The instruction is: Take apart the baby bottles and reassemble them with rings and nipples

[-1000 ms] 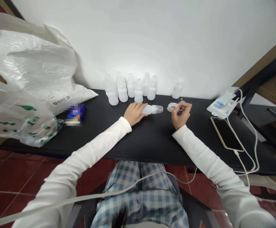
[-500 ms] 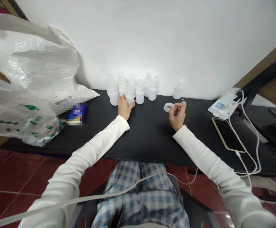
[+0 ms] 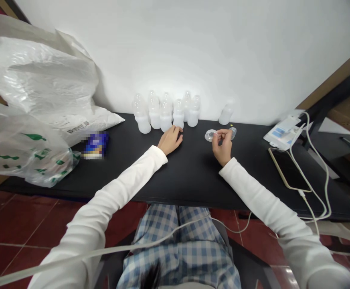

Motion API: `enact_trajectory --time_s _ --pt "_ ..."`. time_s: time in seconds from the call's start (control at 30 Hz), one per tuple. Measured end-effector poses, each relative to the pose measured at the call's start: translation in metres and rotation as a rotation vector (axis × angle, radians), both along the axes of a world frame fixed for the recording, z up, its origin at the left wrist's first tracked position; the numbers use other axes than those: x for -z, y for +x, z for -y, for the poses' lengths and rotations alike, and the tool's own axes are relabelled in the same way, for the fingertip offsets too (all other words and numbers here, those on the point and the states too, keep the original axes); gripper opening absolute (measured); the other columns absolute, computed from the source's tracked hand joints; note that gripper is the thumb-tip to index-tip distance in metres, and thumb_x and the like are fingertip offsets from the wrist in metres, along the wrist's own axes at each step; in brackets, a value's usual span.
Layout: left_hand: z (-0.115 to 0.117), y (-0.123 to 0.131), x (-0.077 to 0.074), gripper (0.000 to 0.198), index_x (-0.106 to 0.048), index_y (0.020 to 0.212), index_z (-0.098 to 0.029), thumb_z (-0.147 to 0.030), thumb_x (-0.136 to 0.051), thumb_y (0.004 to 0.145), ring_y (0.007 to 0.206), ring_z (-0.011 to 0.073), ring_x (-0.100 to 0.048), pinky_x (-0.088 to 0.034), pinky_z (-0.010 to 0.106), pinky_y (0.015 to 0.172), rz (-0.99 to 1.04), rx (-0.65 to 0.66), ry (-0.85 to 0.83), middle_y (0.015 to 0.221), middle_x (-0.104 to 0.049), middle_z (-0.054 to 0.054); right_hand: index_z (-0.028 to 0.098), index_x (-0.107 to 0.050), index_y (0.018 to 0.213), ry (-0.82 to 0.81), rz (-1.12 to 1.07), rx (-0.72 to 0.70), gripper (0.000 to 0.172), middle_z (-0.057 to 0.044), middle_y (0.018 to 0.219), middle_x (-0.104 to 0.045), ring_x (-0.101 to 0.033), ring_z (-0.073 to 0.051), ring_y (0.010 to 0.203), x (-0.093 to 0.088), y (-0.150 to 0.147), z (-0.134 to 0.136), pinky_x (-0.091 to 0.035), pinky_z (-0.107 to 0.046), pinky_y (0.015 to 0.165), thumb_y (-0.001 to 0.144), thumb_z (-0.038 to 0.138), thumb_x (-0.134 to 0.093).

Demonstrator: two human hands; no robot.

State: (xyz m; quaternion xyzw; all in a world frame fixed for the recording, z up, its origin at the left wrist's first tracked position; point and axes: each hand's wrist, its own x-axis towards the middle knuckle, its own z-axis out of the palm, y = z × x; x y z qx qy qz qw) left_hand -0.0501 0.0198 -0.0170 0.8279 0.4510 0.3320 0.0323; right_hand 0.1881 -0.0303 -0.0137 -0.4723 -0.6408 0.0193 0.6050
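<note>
Several small white plastic bottles (image 3: 165, 112) stand in a cluster at the back of the black table (image 3: 193, 168), against the white wall. One more bottle (image 3: 224, 114) stands apart to the right. My left hand (image 3: 170, 139) rests on the table just in front of the cluster, fingers loosely curled, holding nothing. My right hand (image 3: 222, 145) is raised a little off the table and pinches a clear plastic ring (image 3: 210, 135) between its fingertips. A second small clear piece (image 3: 233, 131) lies right behind that hand.
Large crumpled plastic bags (image 3: 39, 104) fill the left end of the table, with a small blue packet (image 3: 96, 145) beside them. At the right lie a phone (image 3: 287, 168) on a white cable (image 3: 319, 176) and a white box (image 3: 281, 133).
My left hand stood the bottle it held lying down upright among the cluster, let go, and drew back to the table. My right hand shifted left with the ring.
</note>
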Motion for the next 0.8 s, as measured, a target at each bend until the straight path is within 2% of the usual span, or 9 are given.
enact_trajectory --time_s 0.1,0.27,0.33,0.4,0.5,0.63,0.8 --pt "-0.007 0.009 0.002 0.021 -0.055 0.113 -0.016 -0.021 -0.051 0.093 0.105 0.0266 -0.062 -0.052 0.042 0.094 -0.068 -0.017 -0.008 0.111 -0.059 0.013 0.024 -0.045 0.099 -0.045 0.004 -0.050 0.021 0.002 0.077 -0.053 -0.049 -0.012 0.061 0.000 -0.002 0.001 -0.046 -0.028 0.058 0.095 0.042 -0.053" --pt "-0.017 0.018 0.004 0.023 -0.057 0.113 -0.014 -0.018 -0.052 0.091 0.107 0.0290 -0.062 -0.051 0.044 0.096 -0.035 -0.064 -0.033 0.112 -0.059 0.015 0.024 -0.044 0.098 -0.136 0.024 -0.126 0.026 0.004 0.073 -0.051 -0.048 -0.011 0.059 -0.001 -0.005 0.003 -0.044 -0.028 0.056 0.093 0.047 -0.056" --pt "-0.012 0.022 0.001 0.021 -0.057 0.111 -0.015 -0.016 -0.050 0.091 0.105 0.0264 -0.062 -0.051 0.042 0.096 0.011 -0.025 -0.034 0.110 -0.060 0.014 0.024 -0.044 0.097 -0.160 0.018 -0.135 0.028 0.004 0.073 -0.051 -0.049 -0.011 0.059 -0.002 -0.006 0.003 -0.044 -0.027 0.056 0.093 0.048 -0.057" --pt "0.000 0.028 -0.002 0.017 -0.057 0.108 -0.017 -0.017 -0.047 0.093 0.098 0.0215 -0.063 -0.052 0.037 0.092 0.091 0.068 -0.051 0.105 -0.062 0.010 0.024 -0.044 0.096 -0.176 0.010 -0.138 0.029 0.005 0.072 -0.052 -0.050 -0.011 0.059 -0.003 -0.008 0.004 -0.043 -0.027 0.056 0.093 0.049 -0.057" --pt "0.023 0.037 -0.007 0.011 -0.055 0.102 -0.019 -0.026 -0.050 0.096 0.079 0.0145 -0.061 -0.052 0.028 0.078 0.255 0.234 -0.143 0.089 -0.061 0.003 0.024 -0.043 0.095 -0.193 -0.015 -0.136 0.029 0.005 0.069 -0.052 -0.050 -0.011 0.058 -0.005 -0.011 0.005 -0.042 -0.027 0.056 0.094 0.050 -0.056" --pt "0.041 0.047 -0.010 0.020 -0.052 0.097 -0.020 -0.039 -0.058 0.093 0.064 0.0104 -0.055 -0.048 0.024 0.067 0.440 0.244 -0.285 0.075 -0.056 -0.003 0.024 -0.042 0.095 -0.231 -0.066 -0.189 0.030 0.005 0.069 -0.055 -0.051 -0.011 0.058 -0.006 -0.018 0.005 -0.042 -0.027 0.057 0.096 0.052 -0.053" --pt "0.039 0.047 -0.011 0.028 -0.048 0.080 -0.021 -0.043 -0.051 0.096 0.062 0.0102 -0.053 -0.045 0.024 0.066 0.488 0.235 -0.389 0.069 -0.058 -0.003 0.025 -0.042 0.096 -0.279 -0.023 -0.307 0.034 0.006 0.068 -0.053 -0.052 -0.011 0.059 -0.007 -0.026 0.006 -0.043 -0.027 0.058 0.094 0.056 -0.056"
